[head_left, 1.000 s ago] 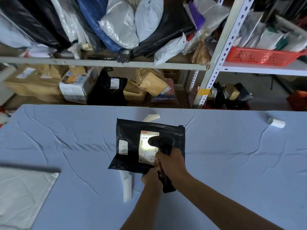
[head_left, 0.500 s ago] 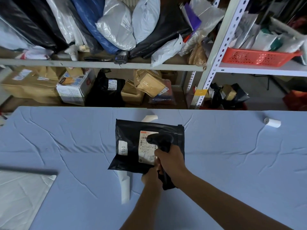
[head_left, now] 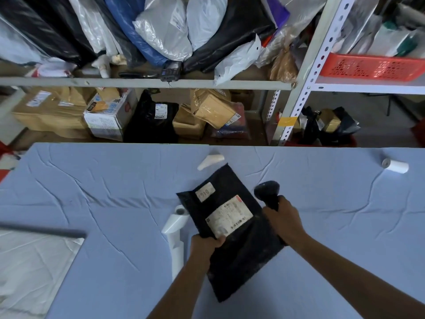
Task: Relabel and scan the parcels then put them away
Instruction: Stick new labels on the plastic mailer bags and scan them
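Mid blue-clothed table: my left hand pinches the black parcel at its 8 o'clock edge, labels up, long axis toward 11. At its 3 o'clock, my right hand grips the scanner.

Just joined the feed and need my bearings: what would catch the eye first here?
A black parcel with two white labels fills the centre, tilted, gripped at its left edge by the left hand. The right hand holds a black scanner just right of it. Behind the blue table, shelves are crammed with bags and boxes, with a red basket at top right.
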{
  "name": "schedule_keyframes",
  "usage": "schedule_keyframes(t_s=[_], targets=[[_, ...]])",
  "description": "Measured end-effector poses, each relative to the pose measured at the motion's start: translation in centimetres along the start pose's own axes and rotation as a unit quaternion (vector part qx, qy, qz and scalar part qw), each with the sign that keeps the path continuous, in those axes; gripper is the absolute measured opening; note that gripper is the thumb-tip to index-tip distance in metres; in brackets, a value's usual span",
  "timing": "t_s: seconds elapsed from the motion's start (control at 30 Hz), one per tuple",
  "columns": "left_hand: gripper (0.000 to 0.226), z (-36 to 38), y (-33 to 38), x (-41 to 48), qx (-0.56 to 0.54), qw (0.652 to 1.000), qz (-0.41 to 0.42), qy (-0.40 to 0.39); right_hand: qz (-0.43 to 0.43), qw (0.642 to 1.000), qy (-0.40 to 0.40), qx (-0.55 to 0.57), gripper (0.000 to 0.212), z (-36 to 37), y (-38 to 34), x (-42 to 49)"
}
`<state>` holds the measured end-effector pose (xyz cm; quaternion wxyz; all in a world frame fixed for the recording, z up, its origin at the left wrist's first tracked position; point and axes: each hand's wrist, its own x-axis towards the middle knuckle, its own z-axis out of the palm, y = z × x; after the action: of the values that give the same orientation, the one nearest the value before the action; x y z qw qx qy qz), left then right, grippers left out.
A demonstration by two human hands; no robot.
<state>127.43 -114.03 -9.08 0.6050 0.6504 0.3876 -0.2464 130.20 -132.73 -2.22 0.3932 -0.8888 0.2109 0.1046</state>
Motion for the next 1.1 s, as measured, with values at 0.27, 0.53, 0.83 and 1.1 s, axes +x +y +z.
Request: schedule_keyframes(t_s=[0.27,0.53,0.83,1.1], targets=[[0.052,-1.4,-1.6,2.5,0.334,0.934,0.121,0.036,-0.017,0.963,-0.034,-0.267,0.044,0.0,8.9,4.0],[0.039,-1.5,-1.5,3.0,0.377,0.890,0.226,0.118,-0.032,0.942,-0.062,-0.329,0.059,1.6,10.3,4.3],[0.041,-4.1,2.4,4.1,0.422,0.786,0.362,0.272,-0.014,0.945,-0.028,-0.325,0.056,2.8,10.3,3.8],[0.037,-6.0,5.1,7.6,0.597,0.747,0.237,0.174,-0.018,0.943,-0.033,-0.332,0.056,2.7,10.4,4.0]])
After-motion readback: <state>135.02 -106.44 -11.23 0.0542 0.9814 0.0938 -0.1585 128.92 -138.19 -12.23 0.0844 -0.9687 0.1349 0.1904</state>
